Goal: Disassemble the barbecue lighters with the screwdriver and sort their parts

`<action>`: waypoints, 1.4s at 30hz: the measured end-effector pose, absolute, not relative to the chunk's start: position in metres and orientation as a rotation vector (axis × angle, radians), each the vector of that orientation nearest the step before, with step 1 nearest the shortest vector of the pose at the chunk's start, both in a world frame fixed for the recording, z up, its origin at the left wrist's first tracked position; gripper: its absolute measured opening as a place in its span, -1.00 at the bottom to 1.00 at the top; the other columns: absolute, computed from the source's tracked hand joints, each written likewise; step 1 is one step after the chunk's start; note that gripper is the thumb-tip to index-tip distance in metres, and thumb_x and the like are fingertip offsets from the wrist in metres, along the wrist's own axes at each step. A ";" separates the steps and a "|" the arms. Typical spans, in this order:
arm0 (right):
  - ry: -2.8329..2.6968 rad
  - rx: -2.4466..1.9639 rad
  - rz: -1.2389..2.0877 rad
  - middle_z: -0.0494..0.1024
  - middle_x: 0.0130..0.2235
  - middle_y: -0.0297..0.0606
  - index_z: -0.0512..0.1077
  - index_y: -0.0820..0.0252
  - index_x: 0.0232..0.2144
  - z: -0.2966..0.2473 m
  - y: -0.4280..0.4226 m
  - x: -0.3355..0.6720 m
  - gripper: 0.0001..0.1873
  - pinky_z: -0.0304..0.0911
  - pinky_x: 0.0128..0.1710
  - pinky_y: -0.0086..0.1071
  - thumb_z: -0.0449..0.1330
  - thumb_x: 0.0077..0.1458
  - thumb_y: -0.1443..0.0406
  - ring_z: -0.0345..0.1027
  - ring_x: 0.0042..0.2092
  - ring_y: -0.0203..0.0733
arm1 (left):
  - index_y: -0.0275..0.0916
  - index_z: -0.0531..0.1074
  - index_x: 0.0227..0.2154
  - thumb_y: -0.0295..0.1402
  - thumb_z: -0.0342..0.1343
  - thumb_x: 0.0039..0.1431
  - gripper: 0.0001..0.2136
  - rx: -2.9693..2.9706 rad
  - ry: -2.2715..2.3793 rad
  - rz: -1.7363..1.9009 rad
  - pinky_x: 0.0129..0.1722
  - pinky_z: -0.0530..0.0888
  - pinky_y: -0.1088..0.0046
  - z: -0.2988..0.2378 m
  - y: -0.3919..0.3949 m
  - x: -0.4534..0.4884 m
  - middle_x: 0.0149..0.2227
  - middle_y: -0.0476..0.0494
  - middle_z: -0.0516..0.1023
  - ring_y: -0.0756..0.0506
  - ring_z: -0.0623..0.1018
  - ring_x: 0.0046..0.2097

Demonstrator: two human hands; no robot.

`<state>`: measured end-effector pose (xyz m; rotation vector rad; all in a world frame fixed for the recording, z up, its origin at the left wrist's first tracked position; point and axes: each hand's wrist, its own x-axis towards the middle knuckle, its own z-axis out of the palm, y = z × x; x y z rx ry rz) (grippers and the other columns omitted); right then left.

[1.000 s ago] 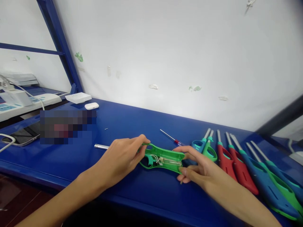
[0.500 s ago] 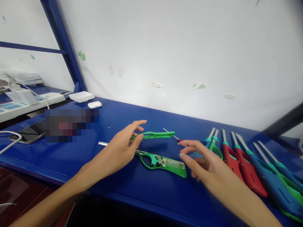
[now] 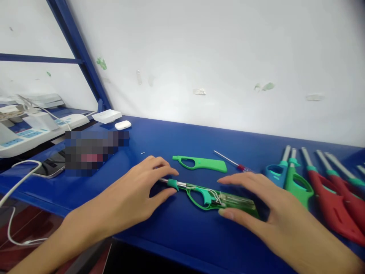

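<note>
An opened green gas lighter (image 3: pixel 208 196) lies on the blue table, its inside facing up. Its teal trigger, thin wires and clear fuel tank (image 3: pixel 238 201) are exposed. My left hand (image 3: pixel 142 186) arches over the metal tube, thumb and fingers apart on either side of the teal collar (image 3: pixel 172 184); whether they touch it I cannot tell. My right hand (image 3: pixel 265 201) spreads its thumb and index finger around the tank end, also without a visible grip. Behind the lighter rests the loose green shell half (image 3: pixel 203 163), and right of that a screwdriver (image 3: pixel 229 159) with a red handle.
Several assembled lighters, including a blue one (image 3: pixel 276 171) and a red one (image 3: pixel 330 194), lie at the right. At the left are a phone (image 3: pixel 49 165), a white cable (image 3: pixel 21 163), a power strip (image 3: pixel 45 131), a white case (image 3: pixel 123 125) and a white box (image 3: pixel 107 116).
My left hand has let go of the green shell half, which now lies behind the lighter. Both hands have come in around the opened lighter. The view has shifted a little.
</note>
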<state>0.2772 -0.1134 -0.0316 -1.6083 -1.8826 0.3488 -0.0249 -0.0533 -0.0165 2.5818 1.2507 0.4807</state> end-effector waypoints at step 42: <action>-2.218 -1.247 -0.132 0.70 -0.22 -0.39 0.62 0.06 -0.19 -0.043 -0.109 0.217 -0.63 0.31 -0.16 -0.23 0.02 0.40 0.45 0.50 -0.21 -0.15 | 0.08 0.40 0.16 -0.35 0.00 0.56 -0.76 2.779 1.118 0.638 0.01 0.46 0.53 -0.039 -0.071 -0.034 0.06 0.01 0.46 0.00 0.54 -0.02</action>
